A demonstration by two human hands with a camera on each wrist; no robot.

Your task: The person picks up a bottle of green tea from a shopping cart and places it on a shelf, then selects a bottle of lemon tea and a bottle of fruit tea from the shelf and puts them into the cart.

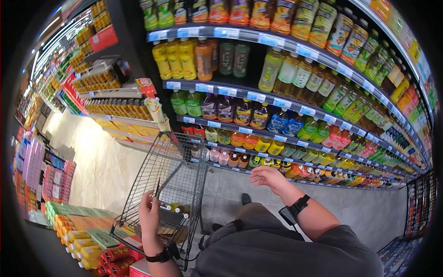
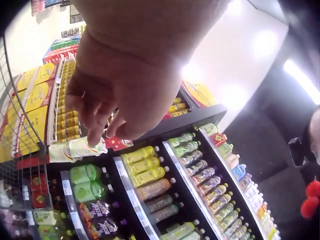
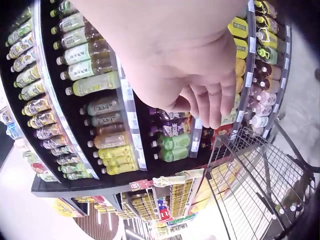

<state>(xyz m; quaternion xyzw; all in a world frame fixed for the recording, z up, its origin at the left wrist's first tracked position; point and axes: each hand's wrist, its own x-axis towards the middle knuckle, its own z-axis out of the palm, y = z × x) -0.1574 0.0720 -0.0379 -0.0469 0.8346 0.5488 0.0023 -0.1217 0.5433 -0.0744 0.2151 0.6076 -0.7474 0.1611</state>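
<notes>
Metal wire cart (image 1: pixel 171 178), glossy plastic bottles (image 1: pixel 270 70)

left forearm (image 1: pixel 167 269): reaching forward | left grip (image 1: pixel 148 213): fingers loosely bent, tips pointing away from the body | right forearm (image 1: pixel 320 221): angled forward and inward | right grip (image 1: pixel 269 179): fingers relaxed, slightly bent, pointing inward | both grips: well apart, ahead of the torso (image 1: pixel 277 251)

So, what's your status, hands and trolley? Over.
Left hand empty, over the cart. Right hand empty, facing the drink shelves. Bottles in cart. Nothing seen blocking the right hand.
</notes>
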